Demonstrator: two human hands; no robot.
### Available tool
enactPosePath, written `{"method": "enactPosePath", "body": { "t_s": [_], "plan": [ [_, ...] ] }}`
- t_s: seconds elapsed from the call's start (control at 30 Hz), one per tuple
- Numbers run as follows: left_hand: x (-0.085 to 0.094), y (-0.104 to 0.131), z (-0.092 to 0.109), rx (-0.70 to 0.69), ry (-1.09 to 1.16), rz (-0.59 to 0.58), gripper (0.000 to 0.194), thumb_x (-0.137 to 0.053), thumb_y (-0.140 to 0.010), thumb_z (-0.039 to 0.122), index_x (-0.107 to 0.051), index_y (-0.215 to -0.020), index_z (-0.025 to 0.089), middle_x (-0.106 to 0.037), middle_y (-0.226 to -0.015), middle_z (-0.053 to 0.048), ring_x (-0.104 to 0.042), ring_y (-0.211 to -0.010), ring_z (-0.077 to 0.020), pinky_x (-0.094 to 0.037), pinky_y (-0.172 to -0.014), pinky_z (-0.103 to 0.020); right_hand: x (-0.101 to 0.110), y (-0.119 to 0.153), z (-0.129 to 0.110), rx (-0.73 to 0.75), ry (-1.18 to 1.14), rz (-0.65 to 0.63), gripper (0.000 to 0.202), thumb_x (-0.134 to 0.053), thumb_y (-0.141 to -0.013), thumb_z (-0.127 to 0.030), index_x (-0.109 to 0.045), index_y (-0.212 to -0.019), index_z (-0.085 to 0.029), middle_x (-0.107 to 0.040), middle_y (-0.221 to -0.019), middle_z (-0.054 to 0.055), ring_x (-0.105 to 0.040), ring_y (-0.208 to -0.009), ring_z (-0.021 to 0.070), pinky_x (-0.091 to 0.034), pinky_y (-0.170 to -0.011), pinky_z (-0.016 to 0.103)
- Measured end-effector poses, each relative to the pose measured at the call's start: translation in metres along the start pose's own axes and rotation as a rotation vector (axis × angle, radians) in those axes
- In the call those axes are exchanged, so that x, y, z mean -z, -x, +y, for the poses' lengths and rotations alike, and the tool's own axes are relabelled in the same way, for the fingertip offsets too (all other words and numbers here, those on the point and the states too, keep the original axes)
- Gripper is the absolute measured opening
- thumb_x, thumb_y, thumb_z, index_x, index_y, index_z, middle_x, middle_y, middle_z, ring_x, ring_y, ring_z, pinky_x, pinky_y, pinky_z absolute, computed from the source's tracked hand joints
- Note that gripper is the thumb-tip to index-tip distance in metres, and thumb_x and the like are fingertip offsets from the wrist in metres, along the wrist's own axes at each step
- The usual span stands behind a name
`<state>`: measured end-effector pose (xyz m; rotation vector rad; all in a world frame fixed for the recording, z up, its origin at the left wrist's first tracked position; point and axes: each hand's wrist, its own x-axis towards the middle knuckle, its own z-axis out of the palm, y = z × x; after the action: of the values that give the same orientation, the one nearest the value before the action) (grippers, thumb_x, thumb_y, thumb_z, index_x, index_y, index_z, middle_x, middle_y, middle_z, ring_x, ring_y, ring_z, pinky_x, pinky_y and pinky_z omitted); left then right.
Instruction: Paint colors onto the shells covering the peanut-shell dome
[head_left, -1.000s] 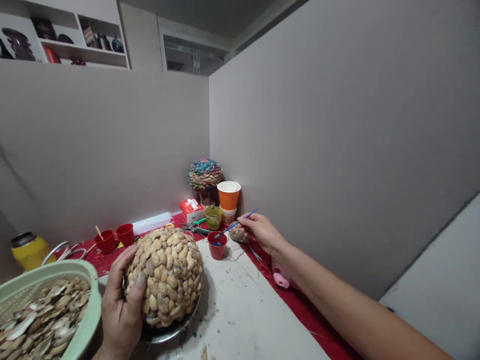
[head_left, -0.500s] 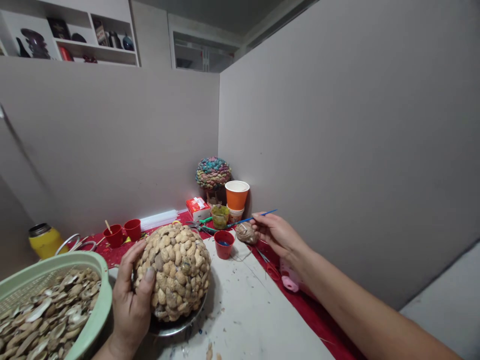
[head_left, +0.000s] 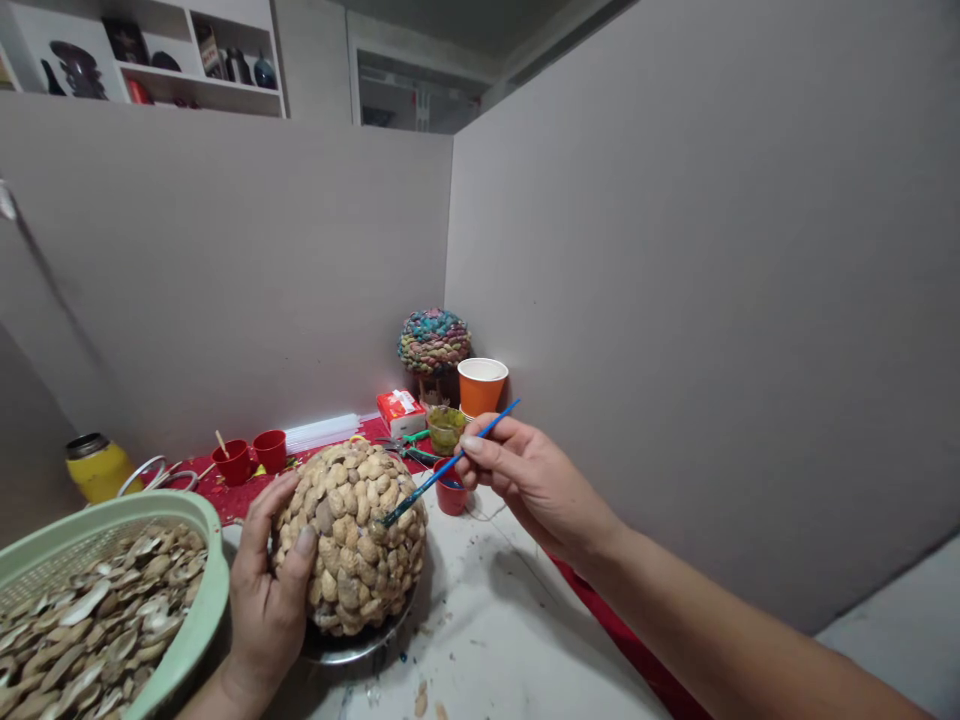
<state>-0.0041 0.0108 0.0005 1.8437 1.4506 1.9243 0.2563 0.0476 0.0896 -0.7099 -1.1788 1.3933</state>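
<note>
A ball covered in peanut shells [head_left: 352, 545] rests in a shallow metal dish [head_left: 364, 645]. My left hand [head_left: 266, 590] grips the ball's left side, thumb in front and fingers curled behind it. Pinched in my right hand [head_left: 529, 470] is a thin blue paintbrush [head_left: 450, 462], slanting down to the left. Its dark, wet-looking bristles reach the ball's upper right face, where a small patch looks wet. A red cup [head_left: 451, 495] with blue liquid stands behind the brush, partly hidden by my right hand.
At the left is a green basket [head_left: 214, 560] of loose shells. Behind stand two red cups [head_left: 232, 464], a yellow bottle [head_left: 101, 470], a tissue pack [head_left: 400, 412], a greenish tub [head_left: 445, 430], an orange paper cup [head_left: 481, 390] and a multicoloured shell-covered ball [head_left: 433, 342]. Grey partitions [head_left: 675, 280] enclose the table.
My right hand has moved left and toward me from beside the red cup, bringing the brush tip down to the ball. My left hand keeps its hold. The view has shifted slightly.
</note>
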Motion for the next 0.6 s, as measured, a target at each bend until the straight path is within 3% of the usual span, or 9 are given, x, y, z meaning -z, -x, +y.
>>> {"method": "enactPosePath", "body": {
  "t_s": [0.4, 0.6],
  "plan": [
    [-0.0001, 0.0000, 0.0006, 0.003, -0.016, 0.004, 0.039, -0.056, -0.091, 0.042, -0.058, -0.128, 0.029, -0.061, -0.132, -0.004, -0.054, -0.125, -0.0260, -0.040, -0.112, -0.045, -0.0082, -0.0011, -0.0004, 0.128, 0.244, -0.044, 0.035, -0.082, -0.072, -0.049, -0.064, -0.079, -0.020, -0.066, -0.061, -0.004, -0.059, -0.055, 0.0095, -0.052, -0.060, 0.025],
    [0.0001, 0.0007, -0.0009, 0.013, -0.009, 0.003, 0.039, -0.057, -0.091, 0.041, -0.058, -0.128, 0.029, -0.061, -0.133, -0.004, -0.054, -0.125, -0.0257, -0.039, -0.113, -0.046, -0.0070, -0.0063, 0.0002, 0.155, 0.186, -0.007, 0.036, -0.084, -0.069, -0.049, -0.064, -0.077, -0.021, -0.065, -0.060, -0.004, -0.057, -0.052, 0.0097, -0.045, -0.048, 0.021]
  ]
}}
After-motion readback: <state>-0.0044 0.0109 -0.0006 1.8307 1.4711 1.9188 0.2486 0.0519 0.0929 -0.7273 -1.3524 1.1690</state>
